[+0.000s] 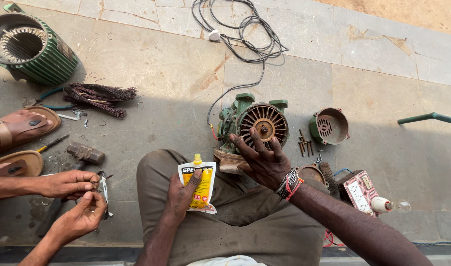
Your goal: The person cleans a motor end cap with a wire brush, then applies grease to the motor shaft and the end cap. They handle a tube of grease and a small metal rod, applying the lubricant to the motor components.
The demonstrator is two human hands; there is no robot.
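My left hand [182, 194] grips a white and yellow squeeze pouch [200, 184] with a small yellow cap, held over my left knee. My right hand [262, 158] is spread open with its fingers apart, fingertips touching the ribbed fan end of a green electric motor pump [257, 121] that stands on the stone floor between my knees. Dark grease coats the fingers. Beaded bracelets and a red thread circle my right wrist.
A green fan cover [330, 126] and several loose bolts [305, 141] lie right of the pump. A black cable [245, 34] coils behind. Another person's hands [70, 197] work a small part at left, near a hammer [85, 152], copper wire bundle [100, 96] and green stator housing [31, 47]. A test board with bulb [368, 194] sits at right.
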